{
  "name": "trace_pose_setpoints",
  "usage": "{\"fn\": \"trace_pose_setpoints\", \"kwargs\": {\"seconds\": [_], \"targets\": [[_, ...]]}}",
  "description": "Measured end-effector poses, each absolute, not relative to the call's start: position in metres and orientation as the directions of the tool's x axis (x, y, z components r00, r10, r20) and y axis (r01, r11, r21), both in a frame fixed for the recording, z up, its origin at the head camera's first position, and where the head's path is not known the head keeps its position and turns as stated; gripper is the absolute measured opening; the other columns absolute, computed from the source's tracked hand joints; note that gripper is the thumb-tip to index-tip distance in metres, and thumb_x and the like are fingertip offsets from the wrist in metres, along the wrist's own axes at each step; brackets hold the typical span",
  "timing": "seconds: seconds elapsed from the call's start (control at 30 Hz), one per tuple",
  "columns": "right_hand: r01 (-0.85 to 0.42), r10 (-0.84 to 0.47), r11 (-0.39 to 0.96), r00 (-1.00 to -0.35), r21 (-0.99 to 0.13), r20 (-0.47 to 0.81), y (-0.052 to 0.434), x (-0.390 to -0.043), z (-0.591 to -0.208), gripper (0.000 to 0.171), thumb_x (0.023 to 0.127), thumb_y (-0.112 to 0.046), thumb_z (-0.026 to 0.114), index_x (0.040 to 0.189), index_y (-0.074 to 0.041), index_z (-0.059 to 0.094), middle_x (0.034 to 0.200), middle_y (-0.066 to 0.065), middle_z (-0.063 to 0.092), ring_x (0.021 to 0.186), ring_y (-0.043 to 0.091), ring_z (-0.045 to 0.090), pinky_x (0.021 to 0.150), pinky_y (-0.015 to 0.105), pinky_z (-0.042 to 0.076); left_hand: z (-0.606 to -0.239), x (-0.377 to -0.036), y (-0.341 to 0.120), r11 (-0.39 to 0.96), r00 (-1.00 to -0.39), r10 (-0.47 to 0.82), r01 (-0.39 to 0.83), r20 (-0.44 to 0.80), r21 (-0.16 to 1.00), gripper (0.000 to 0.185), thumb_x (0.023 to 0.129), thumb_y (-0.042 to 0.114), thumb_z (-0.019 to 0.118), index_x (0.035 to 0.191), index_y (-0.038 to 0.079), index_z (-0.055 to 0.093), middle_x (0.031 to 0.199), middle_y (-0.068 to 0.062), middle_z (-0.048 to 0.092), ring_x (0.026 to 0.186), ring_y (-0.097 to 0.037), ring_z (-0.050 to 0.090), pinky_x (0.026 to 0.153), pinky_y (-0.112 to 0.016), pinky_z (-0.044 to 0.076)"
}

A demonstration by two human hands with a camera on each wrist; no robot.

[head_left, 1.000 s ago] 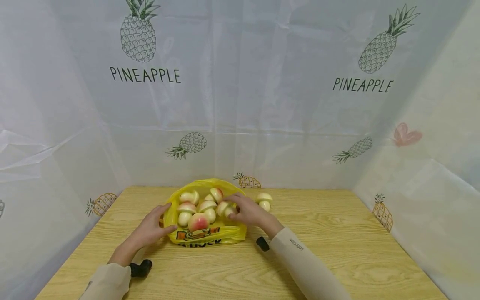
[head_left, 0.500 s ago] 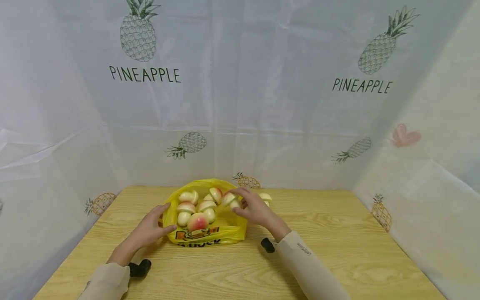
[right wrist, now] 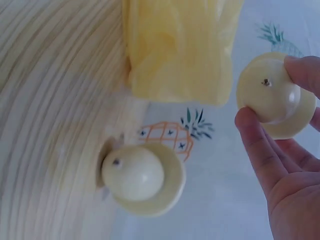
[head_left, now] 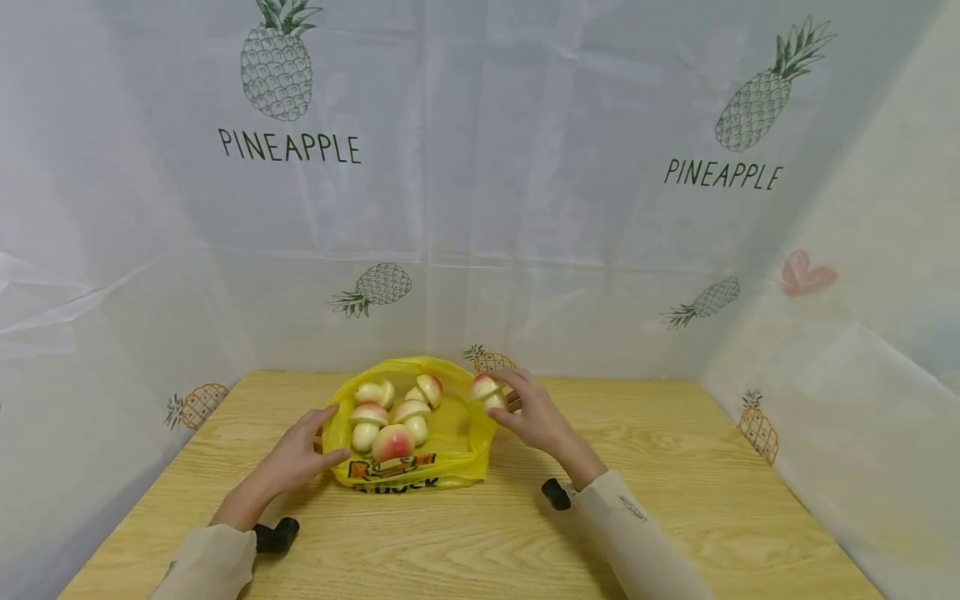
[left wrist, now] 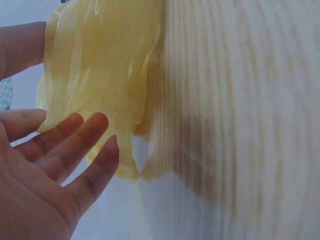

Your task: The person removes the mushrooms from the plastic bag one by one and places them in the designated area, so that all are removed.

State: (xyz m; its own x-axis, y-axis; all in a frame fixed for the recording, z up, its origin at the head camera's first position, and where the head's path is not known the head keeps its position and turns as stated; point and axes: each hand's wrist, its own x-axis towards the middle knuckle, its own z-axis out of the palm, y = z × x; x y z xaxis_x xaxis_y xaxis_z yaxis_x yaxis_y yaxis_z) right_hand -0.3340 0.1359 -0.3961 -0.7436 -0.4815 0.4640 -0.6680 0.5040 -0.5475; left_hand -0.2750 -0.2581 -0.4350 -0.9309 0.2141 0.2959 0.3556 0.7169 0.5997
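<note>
Left hand point(head_left: 296, 458): flat on the table point(head_left: 675, 517), fingers straight, touching the left edge of the yellow bag point(head_left: 442, 467).
Bag: open on the table, holding several mushrooms point(head_left: 390, 417).
Right hand point(head_left: 536, 417): fingers clamped on one mushroom point(head_left: 487, 392), lifted just right of the bag.
Second mushroom point(right wrist: 140, 177): lying on the table beyond the bag, near the pineapple-print sheet point(head_left: 525, 208).

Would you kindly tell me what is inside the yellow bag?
The yellow bag holds toy mushrooms and a peach, visible through its open top. Anything underneath them is hidden. The right hand holds another mushroom at the bag's right edge.
</note>
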Motion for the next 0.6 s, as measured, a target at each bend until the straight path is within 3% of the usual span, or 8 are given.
{"fn": "trace_pose_setpoints", "kwargs": {"seconds": [0.27,0.6], "targets": [[-0.638,-0.392,0.534,-0.768,-0.555,0.507,0.161,-0.335,-0.397,0.057,0.088,-0.016,0.070,0.141,-0.016,0.047,0.130,0.007,0.047,0.089,0.020,0.062,0.071,0.025,0.053,-0.434,-0.275,-0.259,0.703,-0.936,0.214,0.347,0.280,0.621,0.080,0.086,0.028,0.073,0.144,-0.009,0.032,0.128,-0.024,0.048,0.107,-0.036,0.053,0.080,-0.044,0.050],[-0.545,-0.269,0.569,-0.831,-0.616,0.487,0.192,-0.340,-0.401,0.057,0.088,-0.019,0.071,0.139,-0.023,0.048,0.132,0.010,0.045,0.093,0.030,0.063,0.067,0.031,0.055,-0.434,-0.276,-0.259,0.706,-0.929,0.226,0.362,0.292,0.609,0.081,0.085,0.029,0.074,0.143,-0.010,0.032,0.128,-0.024,0.048,0.107,-0.036,0.053,0.081,-0.046,0.049]]}}
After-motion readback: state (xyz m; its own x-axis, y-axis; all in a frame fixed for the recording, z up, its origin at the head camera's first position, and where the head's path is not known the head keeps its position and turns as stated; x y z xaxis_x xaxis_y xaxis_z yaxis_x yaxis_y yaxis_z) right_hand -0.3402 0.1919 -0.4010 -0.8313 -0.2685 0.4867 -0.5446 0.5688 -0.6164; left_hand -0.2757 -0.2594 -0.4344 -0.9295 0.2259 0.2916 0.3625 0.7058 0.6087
